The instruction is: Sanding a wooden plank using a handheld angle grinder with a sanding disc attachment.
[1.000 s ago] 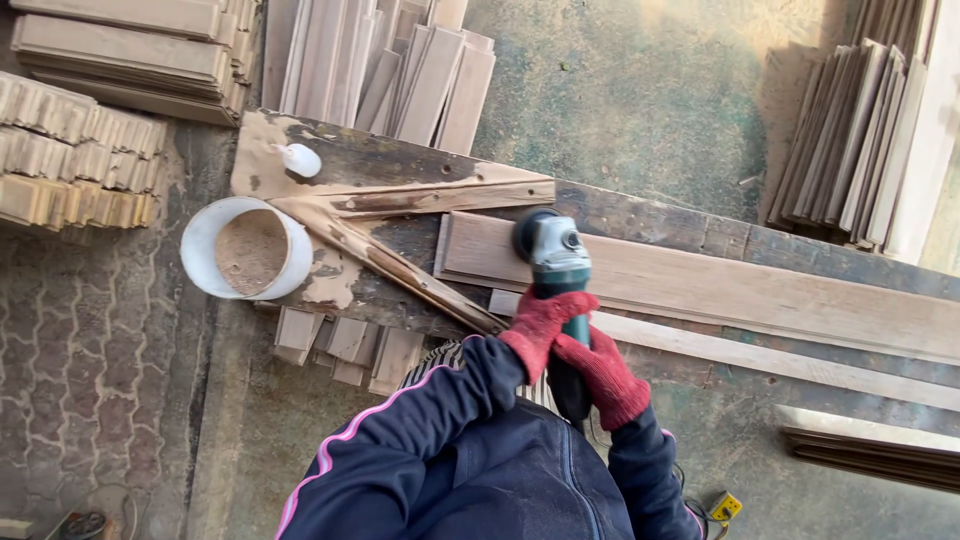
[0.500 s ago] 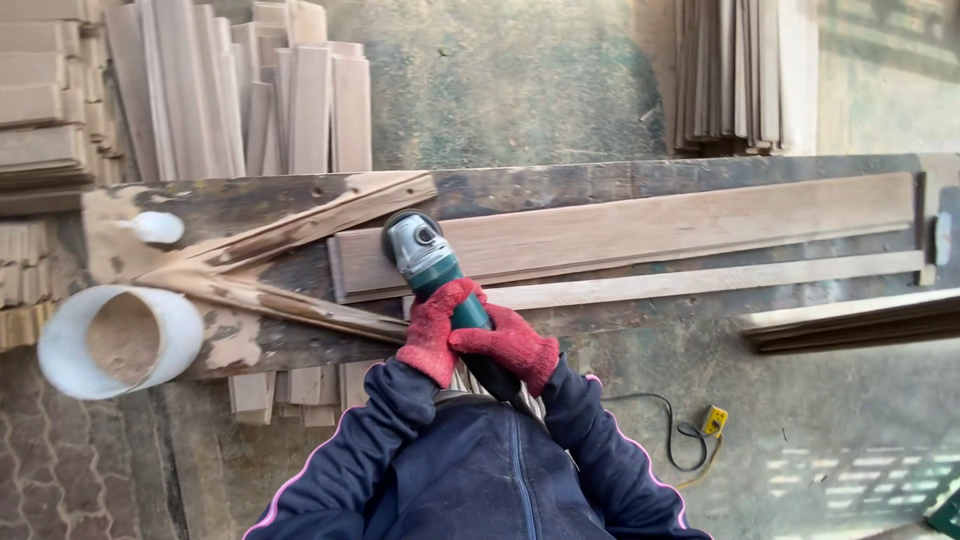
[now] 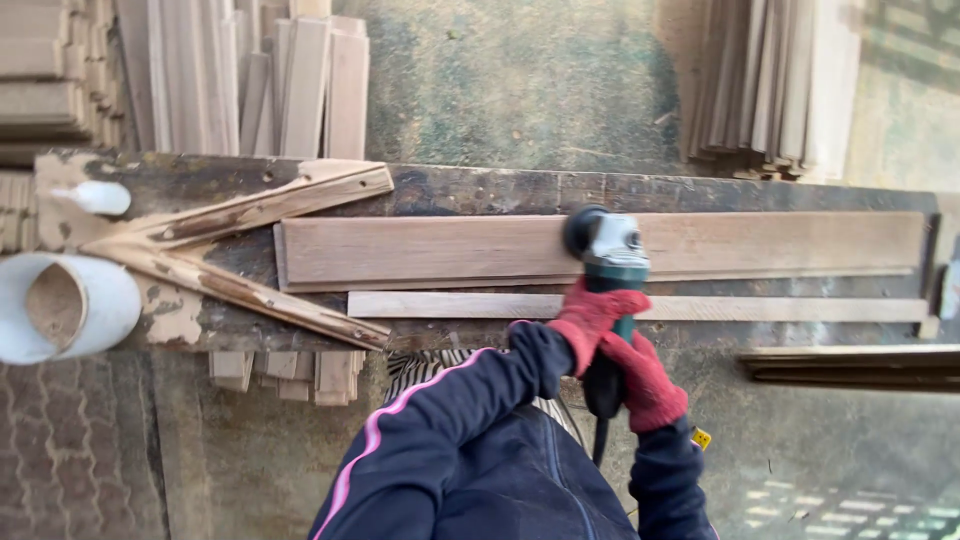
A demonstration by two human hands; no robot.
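Rightward along the plank (image 3: 480, 250) went the grinder (image 3: 610, 262), both hands clenched round it; white bucket (image 3: 70, 305) holds sawdust.

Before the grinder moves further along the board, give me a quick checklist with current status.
1. Both hands on the grinder: ok. The left hand grips its body just behind the head, the right hand grips lower on the handle.
2. Gloves on: ok, both red.
3. Grinder head over the board: ok, it sits on the board's face near mid-length.
4. Board clamped to the bench: cannot tell, no clamp shows.
5. Thin strip clear of the head: ok, it lies apart, nearer the person.
6. Cord clear of the disc: ok, it hangs down behind the handle.
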